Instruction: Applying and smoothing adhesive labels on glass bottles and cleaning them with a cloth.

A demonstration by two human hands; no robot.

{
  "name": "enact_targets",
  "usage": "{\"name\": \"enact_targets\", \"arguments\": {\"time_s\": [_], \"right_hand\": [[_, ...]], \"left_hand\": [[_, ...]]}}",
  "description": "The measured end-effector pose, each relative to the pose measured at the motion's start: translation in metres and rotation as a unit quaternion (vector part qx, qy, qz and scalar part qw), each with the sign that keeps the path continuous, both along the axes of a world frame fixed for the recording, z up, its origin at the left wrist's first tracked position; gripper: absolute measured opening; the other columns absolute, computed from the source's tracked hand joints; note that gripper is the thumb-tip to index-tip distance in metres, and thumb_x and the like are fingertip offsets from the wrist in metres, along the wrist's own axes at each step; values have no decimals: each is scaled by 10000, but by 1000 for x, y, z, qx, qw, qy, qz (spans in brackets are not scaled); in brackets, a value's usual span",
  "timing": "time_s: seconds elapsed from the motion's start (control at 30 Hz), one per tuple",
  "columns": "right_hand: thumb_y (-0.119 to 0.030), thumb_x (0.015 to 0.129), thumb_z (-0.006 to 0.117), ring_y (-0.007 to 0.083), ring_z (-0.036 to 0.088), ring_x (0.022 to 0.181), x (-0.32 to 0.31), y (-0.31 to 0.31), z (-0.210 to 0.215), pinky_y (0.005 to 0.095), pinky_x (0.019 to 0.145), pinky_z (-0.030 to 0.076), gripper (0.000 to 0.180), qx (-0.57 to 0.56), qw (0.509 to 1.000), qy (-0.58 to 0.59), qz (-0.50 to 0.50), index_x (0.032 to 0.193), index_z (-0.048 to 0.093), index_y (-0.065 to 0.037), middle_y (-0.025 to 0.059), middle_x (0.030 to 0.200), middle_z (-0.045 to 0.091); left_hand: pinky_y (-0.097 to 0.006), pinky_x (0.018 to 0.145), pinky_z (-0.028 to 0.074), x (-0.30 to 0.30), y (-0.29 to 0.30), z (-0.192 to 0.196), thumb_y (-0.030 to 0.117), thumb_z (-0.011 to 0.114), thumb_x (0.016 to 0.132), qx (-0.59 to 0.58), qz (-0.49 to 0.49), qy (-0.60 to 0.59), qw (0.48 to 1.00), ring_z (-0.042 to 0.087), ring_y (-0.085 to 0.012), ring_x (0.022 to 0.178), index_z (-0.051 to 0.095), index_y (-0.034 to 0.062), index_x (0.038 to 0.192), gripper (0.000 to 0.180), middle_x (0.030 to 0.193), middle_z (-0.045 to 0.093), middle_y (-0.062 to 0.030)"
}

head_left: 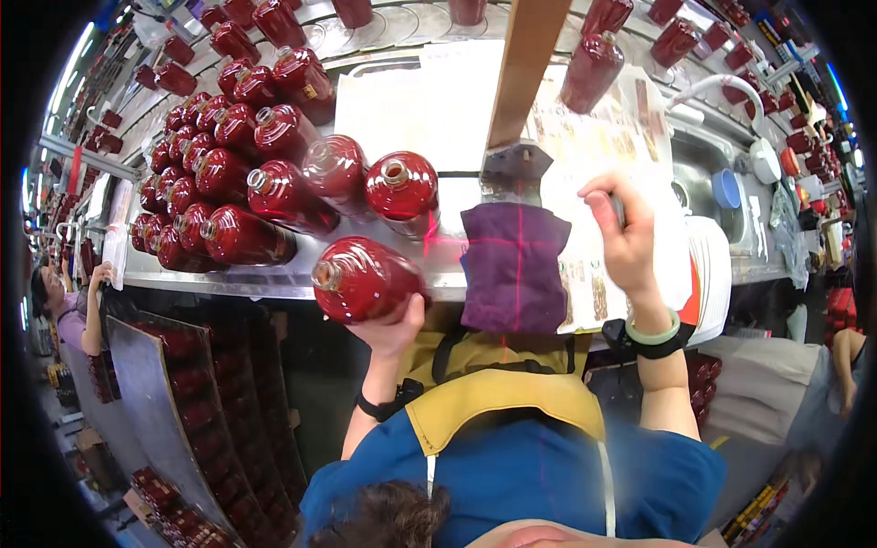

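My left hand (393, 331) grips a glossy dark-red glass bottle (370, 279) from below, its open neck tilted to the left, at the table's front edge. My right hand (624, 233) is raised over printed sheets (583, 288), fingers curled around something dark and mostly hidden. Between the hands lies a purple cloth pad (512, 297), crossed by thin red light lines. A red bottle (402, 183) stands upright just beyond the held one, and another (336, 169) is beside it.
Many red bottles (224, 173) crowd the table's left side. A brown post (525, 73) rises behind the pad. To the right are a stack of white trays (708, 274), a sink (703, 164) and a blue cup (726, 189). A conveyor carrying bottles (594, 71) curves along the back.
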State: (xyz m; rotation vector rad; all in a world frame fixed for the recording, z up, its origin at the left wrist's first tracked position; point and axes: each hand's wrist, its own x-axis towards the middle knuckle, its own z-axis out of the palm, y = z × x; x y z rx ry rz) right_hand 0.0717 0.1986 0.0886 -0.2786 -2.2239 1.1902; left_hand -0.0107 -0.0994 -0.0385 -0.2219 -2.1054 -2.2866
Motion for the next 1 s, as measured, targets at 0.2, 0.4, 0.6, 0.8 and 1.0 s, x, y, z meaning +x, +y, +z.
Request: {"name": "enact_targets", "arguments": {"time_s": [0.2,0.4,0.6,0.8,1.0], "right_hand": [[-182,940,735,207,649,1020,27,-49,-18,344,941,495,581,-160,972,-125,122,1458,519,-34,135,1147,698],[-334,981,704,194,684,1067,29,-52,-29,338,947,529,698,-257,948,-175,73,1484,429,64,176,1209,710],[-380,976,701,161,710,935,15,-34,-41,325,845,568,603,-289,936,-200,15,1392,554,31,150,1055,748],[-465,929,733,223,740,918,5,-33,-66,347,843,562,756,-232,959,-163,-18,1443,501,39,178,1016,759],[-487,979,671,245,719,927,4,-30,-62,354,882,536,729,-217,962,-166,-1,1447,501,45,187,1025,749]], "left_hand": [[-396,1064,484,3,51,42,159,794,826,33,-329,57,942,469,-260,1374,292,-17,1517,872,1472,463,-182],[-370,1048,476,19,105,63,230,509,1089,45,-355,-174,917,573,-209,1225,320,-18,1494,511,1359,554,-161],[-346,913,525,7,131,48,305,481,1111,16,-308,-214,927,610,-194,1079,462,-28,1281,374,1260,584,-151],[-484,1056,417,-4,105,57,177,835,836,-273,-45,325,904,378,-374,1297,470,-83,1348,680,1385,355,-207],[-524,1131,351,-49,102,37,192,975,662,-255,148,282,913,370,-371,1297,298,-62,1508,1113,1424,275,-182]]}}
